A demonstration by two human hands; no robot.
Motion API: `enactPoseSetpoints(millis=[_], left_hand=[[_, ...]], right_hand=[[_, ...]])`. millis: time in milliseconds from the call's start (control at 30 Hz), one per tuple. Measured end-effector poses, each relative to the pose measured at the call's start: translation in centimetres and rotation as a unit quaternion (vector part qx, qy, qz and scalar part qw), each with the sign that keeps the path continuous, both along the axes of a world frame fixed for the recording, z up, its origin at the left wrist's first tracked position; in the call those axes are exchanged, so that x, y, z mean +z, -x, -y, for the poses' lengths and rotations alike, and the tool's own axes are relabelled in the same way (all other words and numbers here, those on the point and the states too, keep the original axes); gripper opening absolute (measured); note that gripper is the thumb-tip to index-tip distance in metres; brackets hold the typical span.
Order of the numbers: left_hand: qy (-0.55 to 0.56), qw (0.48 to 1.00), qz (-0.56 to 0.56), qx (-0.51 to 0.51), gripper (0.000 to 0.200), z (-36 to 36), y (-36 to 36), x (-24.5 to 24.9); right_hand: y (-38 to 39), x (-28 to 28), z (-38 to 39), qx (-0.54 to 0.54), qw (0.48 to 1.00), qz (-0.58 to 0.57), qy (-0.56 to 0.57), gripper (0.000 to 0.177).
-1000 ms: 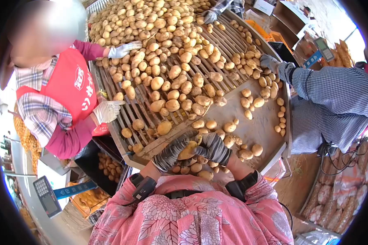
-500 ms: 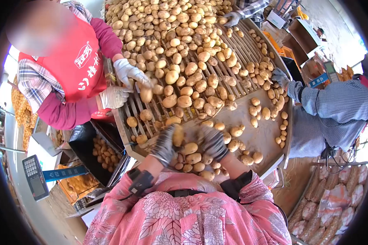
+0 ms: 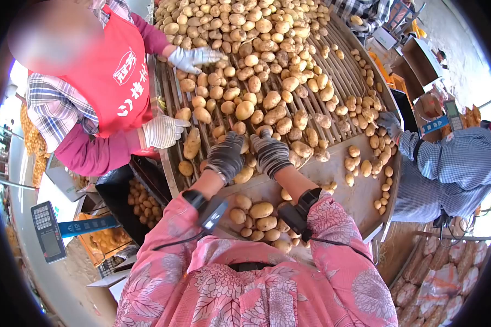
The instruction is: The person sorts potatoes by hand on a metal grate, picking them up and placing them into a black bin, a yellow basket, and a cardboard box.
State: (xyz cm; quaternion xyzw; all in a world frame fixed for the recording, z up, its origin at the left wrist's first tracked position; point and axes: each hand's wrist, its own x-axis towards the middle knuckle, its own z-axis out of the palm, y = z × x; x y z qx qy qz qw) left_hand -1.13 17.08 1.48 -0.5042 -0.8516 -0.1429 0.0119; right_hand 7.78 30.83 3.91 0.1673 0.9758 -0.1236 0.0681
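My left hand [image 3: 226, 156], in a dark grey striped glove, reaches onto the slatted sorting table [image 3: 174, 158]. Its fingers curl round a potato [image 3: 239, 128] that shows past the fingertips. Close beside it, my right hand [image 3: 271, 152] wears a matching glove. The fingers there are bent over another potato [image 3: 264, 130], mostly hidden by the glove. Loose potatoes surround both hands, and a large heap [image 3: 240, 38] covers the far end of the slats. Nearer my body, a small group of potatoes [image 3: 262, 210] sits on the flat metal part.
A co-worker in a red apron [image 3: 120, 71] stands at the left, gloved hands over the slats. Another in a checked sleeve [image 3: 447, 158] works at the right edge. A black-lined crate of potatoes [image 3: 142, 204] and a scale display [image 3: 49, 231] are at left; filled sacks [image 3: 436, 272] lie lower right.
Both my hands have moved forward from the flat metal part onto the slats. The potato upright in my left hand is gone from there. The red-aproned co-worker's hands have spread apart.
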Motion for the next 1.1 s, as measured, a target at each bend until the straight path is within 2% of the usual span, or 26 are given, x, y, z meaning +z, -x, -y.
enactPoseSetpoints(millis=[33, 100, 133, 167, 233, 267, 300, 333, 367, 400, 433, 467, 500, 533, 567, 600, 667, 700, 767, 800, 833, 900, 933, 967, 1033, 1100], left_hand=[[-0.004, 1.0, 0.0, 0.001, 0.049, -1.2, -0.3, 0.7], [0.224, 0.97, 0.06, 0.072, 0.052, -3.1, -1.1, 1.9], [0.21, 0.97, 0.097, 0.069, 0.053, -3.2, -1.0, 1.5], [0.211, 0.971, 0.095, 0.062, 0.053, -3.2, -0.8, 0.9], [0.212, 0.973, 0.069, 0.06, 0.052, -3.2, -0.6, 0.2], [0.181, 0.979, 0.078, 0.054, 0.049, -3.0, -0.4, 0.2], [0.173, 0.978, 0.106, 0.055, 0.05, -3.2, 0.0, -0.2], [0.18, 0.972, 0.144, 0.043, 0.05, -3.1, -0.2, 2.1], [0.188, 0.965, 0.18, 0.03, 0.051, -2.8, -0.4, 4.3], [0.085, 0.956, 0.278, 0.038, 0.047, -2.0, -0.4, 3.4], [-0.018, 0.928, 0.37, 0.046, 0.043, -0.9, -0.2, 2.0], [-0.136, 0.84, 0.524, 0.034, 0.048, 0.2, -0.2, 0.9], [-0.134, 0.841, 0.523, 0.031, 0.048, 1.3, -1.1, 1.2], [-0.203, 0.671, 0.712, 0.036, 0.049, 2.7, -2.2, 1.9], [-0.26, 0.455, 0.851, 0.042, 0.05, 4.0, -3.1, 2.3], [-0.266, 0.456, 0.848, 0.045, 0.05, 5.0, -3.9, 2.2], [-0.291, 0.312, 0.904, 0.033, 0.054, 6.5, -5.6, 2.1], [-0.302, 0.313, 0.9, 0.038, 0.054, 6.9, -6.4, 2.3], [-0.324, 0.224, 0.919, 0.001, 0.054, 7.2, -8.3, 3.2], [-0.311, 0.2, 0.928, -0.057, 0.051, 7.3, -8.6, 3.8], [-0.321, 0.198, 0.924, -0.054, 0.051, 7.4, -8.9, 3.7], [-0.314, 0.161, 0.936, -0.001, 0.046, 7.6, -9.4, 3.5], [-0.323, 0.157, 0.933, 0.001, 0.046, 7.6, -9.7, 3.5], [-0.34, 0.141, 0.93, -0.016, 0.047, 7.5, -9.8, 3.6], [-0.375, 0.111, 0.919, -0.048, 0.048, 7.6, -10.0, 3.7], [-0.402, 0.114, 0.909, -0.008, 0.047, 8.1, -10.2, 2.5]], right_hand=[[0.1, 0.2, -0.2, 0.001, 1.0, 0.0, -0.004, 0.035], [-0.5, 0.6, -0.3, -0.047, 0.999, 0.021, 0.011, 0.029], [-1.3, 0.8, -0.9, -0.042, 0.998, 0.016, 0.035, 0.037], [-2.5, 0.4, -1.2, -0.049, 0.998, 0.015, 0.036, 0.037], [-5.8, -1.6, -1.9, -0.005, 0.987, -0.118, 0.109, 0.047], [-7.3, -2.9, -2.5, 0.0, 0.971, -0.151, 0.186, 0.056], [-8.8, -2.6, -2.8, -0.007, 0.972, -0.147, 0.183, 0.056], [-10.2, -1.7, -2.8, -0.115, 0.863, -0.123, 0.476, 0.056], [-11.5, -0.7, -2.8, -0.21, 0.658, -0.093, 0.717, 0.056], [-12.6, 0.4, -2.5, -0.191, 0.576, -0.14, 0.782, 0.058], [-13.4, 0.7, -2.1, -0.196, 0.573, -0.145, 0.782, 0.058], [-14.0, 1.0, -1.8, -0.186, 0.514, -0.171, 0.82, 0.062], [-14.4, 1.3, -1.5, -0.171, 0.454, -0.195, 0.852, 0.066], [-14.7, 1.6, -1.3, -0.16, 0.446, -0.195, 0.859, 0.069], [-14.7, 2.0, -1.1, -0.157, 0.446, -0.193, 0.86, 0.069], [-14.5, 2.3, -0.8, -0.147, 0.451, -0.193, 0.859, 0.07], [-14.2, 2.6, -0.1, -0.15, 0.481, -0.197, 0.841, 0.069], [-14.0, 2.7, 0.2, -0.144, 0.481, -0.187, 0.844, 0.069], [-13.8, 3.0, 0.7, -0.158, 0.527, -0.157, 0.82, 0.066], [-13.6, 3.2, 1.3, -0.15, 0.546, -0.174, 0.805, 0.058], [-13.4, 3.1, 1.6, -0.146, 0.549, -0.163, 0.806, 0.058], [-13.1, 3.1, 2.2, -0.146, 0.603, -0.181, 0.763, 0.049], [-13.0, 3.8, 2.2, -0.108, 0.647, -0.156, 0.739, 0.046], [-12.8, 4.2, 2.5, -0.105, 0.649, -0.146, 0.739, 0.046], [-12.3, 5.3, 3.3, -0.119, 0.72, -0.153, 0.667, 0.048], [-12.2, 6.8, 3.9, -0.146, 0.735, -0.108, 0.653, 0.048]])
